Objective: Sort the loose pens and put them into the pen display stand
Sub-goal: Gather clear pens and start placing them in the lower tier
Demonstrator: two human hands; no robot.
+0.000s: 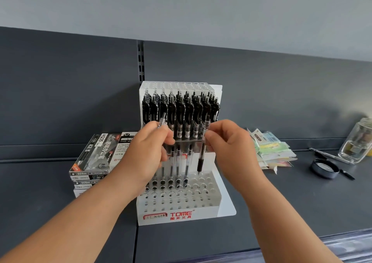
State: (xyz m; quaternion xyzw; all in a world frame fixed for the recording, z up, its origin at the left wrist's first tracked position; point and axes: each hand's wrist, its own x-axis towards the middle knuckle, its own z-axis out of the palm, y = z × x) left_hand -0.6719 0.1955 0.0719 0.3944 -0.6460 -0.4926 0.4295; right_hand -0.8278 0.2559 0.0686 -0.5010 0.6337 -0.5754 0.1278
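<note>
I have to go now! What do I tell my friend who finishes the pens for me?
Left hand: grips at least one spare pen in front of the upper tier.
Right hand: pinches a black-grip pen upright, tip just above a hole in the lower tier of the stand.
Done: upper rows full; a few lower-tier pens stand in the back row.
Left: seat the held pens, fill the empty holes; what look like loose pens lie on the shelf to the right.

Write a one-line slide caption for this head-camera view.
Right hand holds a black pen upright over an empty hole in the white pen stand; left hand grips another pen.
</note>
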